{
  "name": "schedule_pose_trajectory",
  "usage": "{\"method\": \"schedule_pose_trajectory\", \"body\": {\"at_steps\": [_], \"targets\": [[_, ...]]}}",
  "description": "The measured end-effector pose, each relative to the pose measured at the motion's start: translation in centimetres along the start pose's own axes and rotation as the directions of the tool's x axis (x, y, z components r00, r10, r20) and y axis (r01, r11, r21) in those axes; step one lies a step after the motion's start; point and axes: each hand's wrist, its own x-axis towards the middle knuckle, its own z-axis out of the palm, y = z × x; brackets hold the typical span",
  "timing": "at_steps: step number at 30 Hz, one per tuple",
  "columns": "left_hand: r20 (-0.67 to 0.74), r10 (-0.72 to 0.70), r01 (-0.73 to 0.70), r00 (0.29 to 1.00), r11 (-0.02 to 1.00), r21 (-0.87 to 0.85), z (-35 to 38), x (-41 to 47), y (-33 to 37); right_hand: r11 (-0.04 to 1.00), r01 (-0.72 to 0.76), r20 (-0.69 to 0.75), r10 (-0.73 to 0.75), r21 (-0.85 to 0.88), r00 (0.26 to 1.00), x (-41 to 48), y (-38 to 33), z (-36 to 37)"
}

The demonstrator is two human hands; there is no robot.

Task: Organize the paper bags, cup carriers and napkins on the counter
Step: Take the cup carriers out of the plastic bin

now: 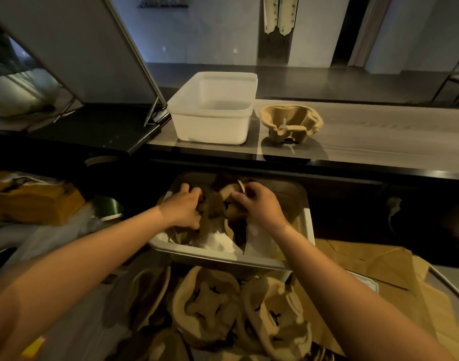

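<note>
The left hand (182,207) and right hand (259,204) both grip a carrier (220,201) in the tray (218,257), fingers curled round it. Risk: tangled carriers snag; lifting may tear one or drag the napkins (220,239) beneath over the rim.

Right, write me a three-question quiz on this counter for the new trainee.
1. True or false: the lone cup carrier sits inside the white tub.
2. The left hand and right hand grip brown cup carriers in: A the tray, B the white tub, C a drawer.
3. Fill in: the flat paper bags lie to the tray's ____.
Key: 1 false, it stands beside the tub; 2 A; 3 right.
</note>
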Motion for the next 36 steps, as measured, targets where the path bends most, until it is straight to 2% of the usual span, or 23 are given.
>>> {"method": "schedule_pose_trajectory", "body": {"at_steps": [3,9,15,18,22,25,30,32,36], "targets": [[-0.049,-0.009,0.007,0.999,0.999,-0.036,-1.5,-2.0,0.0,0.996,0.056,0.001,-0.056,0.076,0.998,-2.9,-1.8,-1.1],[-0.202,-0.029,-0.010,0.979,0.982,-0.189,-2.8,-6.4,0.1,0.985,0.169,-0.003,-0.169,0.026,0.986,-7.4,-4.3,-2.1],[-0.475,-0.019,-0.140,0.880,0.945,-0.295,-1.3,-10.0,0.1,0.943,0.315,-0.001,-0.317,-0.109,0.948,-12.0,-5.2,-2.1],[-0.532,-0.027,-0.208,0.846,0.902,-0.377,-1.1,-11.8,-0.1,0.903,0.402,0.005,-0.406,-0.149,0.914,-14.6,-5.7,-2.1],[-0.591,0.030,-0.291,0.806,0.889,-0.353,0.7,-15.3,-1.1,0.837,0.501,0.080,-0.496,-0.221,0.865,-18.8,-5.5,-2.2],[-0.596,0.142,-0.364,0.790,0.891,-0.271,3.1,-18.0,-2.1,0.791,0.562,0.150,-0.541,-0.242,0.827,-21.7,-4.5,-1.9],[-0.541,0.164,-0.425,0.825,0.811,-0.402,6.8,-20.3,-3.5,0.717,0.650,0.265,-0.595,-0.253,0.759,-25.7,-2.1,-0.4],[-0.526,0.198,-0.449,0.827,0.796,-0.406,8.0,-20.7,-4.0,0.678,0.674,0.348,-0.581,-0.293,0.736,-26.8,-0.8,0.5],[-0.491,0.249,-0.435,0.835,0.846,-0.309,9.7,-20.4,-4.7,0.588,0.719,0.539,-0.495,-0.371,0.682,-28.0,2.0,2.2]]}}
